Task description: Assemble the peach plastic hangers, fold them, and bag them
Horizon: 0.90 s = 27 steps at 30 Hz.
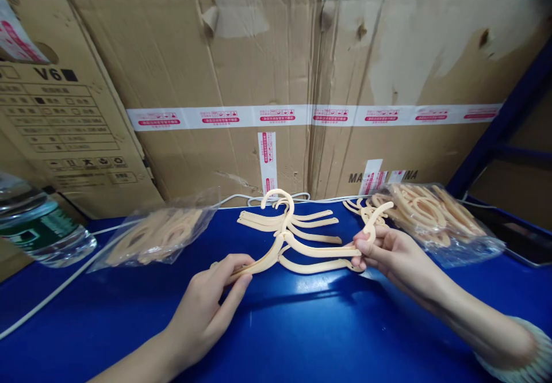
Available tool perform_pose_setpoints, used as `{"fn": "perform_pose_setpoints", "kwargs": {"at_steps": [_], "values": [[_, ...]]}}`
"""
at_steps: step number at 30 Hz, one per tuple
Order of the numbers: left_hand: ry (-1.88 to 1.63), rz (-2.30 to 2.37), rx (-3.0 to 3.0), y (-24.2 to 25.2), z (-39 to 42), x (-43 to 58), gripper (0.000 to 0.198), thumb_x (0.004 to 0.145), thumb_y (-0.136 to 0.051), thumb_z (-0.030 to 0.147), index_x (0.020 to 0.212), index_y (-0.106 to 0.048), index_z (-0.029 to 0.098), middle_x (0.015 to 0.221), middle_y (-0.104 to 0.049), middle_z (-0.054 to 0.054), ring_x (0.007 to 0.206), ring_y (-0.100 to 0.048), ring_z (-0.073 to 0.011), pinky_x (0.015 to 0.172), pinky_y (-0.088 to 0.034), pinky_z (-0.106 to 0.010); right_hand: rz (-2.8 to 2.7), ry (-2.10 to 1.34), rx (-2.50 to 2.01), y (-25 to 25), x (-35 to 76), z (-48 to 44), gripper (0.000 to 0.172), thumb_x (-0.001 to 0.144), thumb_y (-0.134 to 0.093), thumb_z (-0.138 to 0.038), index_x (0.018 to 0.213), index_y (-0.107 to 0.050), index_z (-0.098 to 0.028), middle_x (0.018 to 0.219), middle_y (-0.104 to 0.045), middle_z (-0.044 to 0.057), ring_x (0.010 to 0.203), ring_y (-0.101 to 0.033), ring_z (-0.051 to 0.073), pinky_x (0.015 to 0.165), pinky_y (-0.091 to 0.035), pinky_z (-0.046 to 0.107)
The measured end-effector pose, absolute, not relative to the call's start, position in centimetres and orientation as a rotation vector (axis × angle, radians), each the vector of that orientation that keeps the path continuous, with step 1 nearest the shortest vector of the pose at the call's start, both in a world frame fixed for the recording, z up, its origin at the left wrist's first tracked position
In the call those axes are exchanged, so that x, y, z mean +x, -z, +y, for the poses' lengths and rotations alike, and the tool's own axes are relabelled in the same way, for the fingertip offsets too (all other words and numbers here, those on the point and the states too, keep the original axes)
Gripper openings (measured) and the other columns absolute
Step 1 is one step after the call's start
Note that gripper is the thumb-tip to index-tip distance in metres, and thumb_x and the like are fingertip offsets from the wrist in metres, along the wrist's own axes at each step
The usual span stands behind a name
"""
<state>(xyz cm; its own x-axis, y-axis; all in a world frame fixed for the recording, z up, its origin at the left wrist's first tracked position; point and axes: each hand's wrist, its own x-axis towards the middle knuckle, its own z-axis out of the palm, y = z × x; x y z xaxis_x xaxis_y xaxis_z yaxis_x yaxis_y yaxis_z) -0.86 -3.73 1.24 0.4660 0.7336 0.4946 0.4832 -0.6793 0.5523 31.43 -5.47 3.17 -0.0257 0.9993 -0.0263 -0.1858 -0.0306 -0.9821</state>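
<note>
A beige folding clothes hanger (321,251) is held up between my two hands, its hook (284,199) pointing upward. My left hand (215,297) pinches the end of its left arm. At the right, my right hand (388,253) grips the tip of the right arm together with a loose curved piece (373,222) that looks like a hook. A lower bar (317,267) of the hanger runs under the right arm. Behind it, several more beige hangers (317,216) lie on the blue table (302,331), partly hidden by the held one.
Clear plastic bags of beige hanger parts lie on both sides, a left bag (157,236) and a fuller right bag (431,216). Loose beige hooks (360,206) sit near the right one. A water bottle (38,222), a white cable (52,299) and cardboard boxes (224,72) surround the tabletop.
</note>
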Motion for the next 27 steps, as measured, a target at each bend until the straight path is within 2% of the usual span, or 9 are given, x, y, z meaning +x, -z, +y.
{"fn": "perform_pose_setpoints", "kwargs": {"at_steps": [6, 9, 11, 14, 19, 21, 24, 27], "values": [[-1.038, 1.119, 2.569, -0.9, -3.3, -1.0, 0.014, 0.098, -0.049, 0.029, 0.112, -0.053, 0.027, 0.076, -0.068, 0.005, 0.058, -0.062, -0.0131, 0.054, -0.046, -0.021, -1.012, -1.205, -1.037, -3.6, 31.0, -5.5, 0.032, 0.07, -0.085, -0.041, 0.083, -0.066, -0.019, 0.075, -0.071, 0.002, 0.064, -0.065, 0.013, 0.067, -0.054, 0.027], [-0.983, 1.07, 2.695, -1.2, -2.7, -1.7, 0.014, 0.101, -0.044, 0.028, 0.11, -0.054, 0.025, 0.083, -0.069, 0.003, 0.064, -0.065, -0.0138, 0.058, -0.046, -0.022, -0.977, -1.188, -1.022, -4.1, 31.5, -5.0, 0.032, 0.07, -0.084, -0.045, 0.087, -0.071, -0.021, 0.09, -0.072, 0.005, 0.076, -0.066, 0.016, 0.067, -0.054, 0.027], [-0.984, 1.023, 2.798, -1.7, -2.1, -2.3, 0.015, 0.102, -0.042, 0.027, 0.11, -0.054, 0.023, 0.088, -0.069, 0.0, 0.071, -0.067, -0.0155, 0.064, -0.048, -0.024, -0.952, -1.154, -1.034, -4.6, 32.3, -4.6, 0.031, 0.069, -0.084, -0.047, 0.085, -0.074, -0.022, 0.094, -0.071, 0.006, 0.08, -0.064, 0.017, 0.063, -0.053, 0.025], [-1.014, 0.973, 2.967, -2.7, -1.3, -3.2, 0.015, 0.101, -0.041, 0.02, 0.104, -0.055, 0.02, 0.085, -0.066, -0.004, 0.074, -0.062, -0.019, 0.069, -0.047, -0.03, -0.952, -1.113, -1.086, -5.1, 33.9, -3.9, 0.03, 0.062, -0.088, -0.044, 0.081, -0.076, -0.024, 0.083, -0.07, 0.003, 0.072, -0.061, 0.016, 0.06, -0.052, 0.025], [-0.799, 0.802, 3.209, -3.9, -0.4, -3.9, 0.017, 0.096, -0.041, 0.008, 0.096, -0.056, 0.017, 0.09, -0.062, -0.008, 0.081, -0.055, -0.0226, 0.077, -0.043, -0.039, -1.283, -1.064, -1.282, -5.6, 36.5, -3.3, 0.032, 0.058, -0.089, -0.045, 0.077, -0.075, -0.023, 0.076, -0.073, 0.003, 0.068, -0.064, 0.017, 0.068, -0.053, 0.031], [-0.683, 0.729, 3.253, -4.1, -0.3, -3.9, 0.018, 0.096, -0.041, 0.008, 0.093, -0.057, 0.016, 0.086, -0.061, -0.008, 0.077, -0.053, -0.0221, 0.075, -0.042, -0.038, -1.497, -1.052, -1.375, -5.9, 37.1, -3.2, 0.035, 0.059, -0.088, -0.047, 0.077, -0.075, -0.021, 0.075, -0.074, 0.005, 0.069, -0.066, 0.019, 0.068, -0.052, 0.031], [-0.529, 0.674, 3.258, -4.2, -0.4, -3.7, 0.021, 0.097, -0.039, 0.01, 0.09, -0.058, 0.015, 0.082, -0.06, -0.007, 0.073, -0.051, -0.0218, 0.071, -0.042, -0.038, -1.839, -1.026, -1.457, -6.1, 37.3, -3.2, 0.036, 0.067, -0.081, -0.053, 0.076, -0.075, -0.019, 0.068, -0.072, 0.005, 0.063, -0.064, 0.019, 0.059, -0.049, 0.03], [-0.418, 0.672, 3.249, -4.2, -0.7, -3.6, 0.022, 0.098, -0.038, 0.012, 0.089, -0.058, 0.015, 0.08, -0.059, -0.007, 0.071, -0.051, -0.0218, 0.069, -0.042, -0.037, -2.093, -0.91, -1.481, -6.1, 37.1, -3.4, 0.034, 0.073, -0.076, -0.053, 0.075, -0.074, -0.02, 0.069, -0.071, 0.004, 0.065, -0.064, 0.02, 0.061, -0.047, 0.03]]}}
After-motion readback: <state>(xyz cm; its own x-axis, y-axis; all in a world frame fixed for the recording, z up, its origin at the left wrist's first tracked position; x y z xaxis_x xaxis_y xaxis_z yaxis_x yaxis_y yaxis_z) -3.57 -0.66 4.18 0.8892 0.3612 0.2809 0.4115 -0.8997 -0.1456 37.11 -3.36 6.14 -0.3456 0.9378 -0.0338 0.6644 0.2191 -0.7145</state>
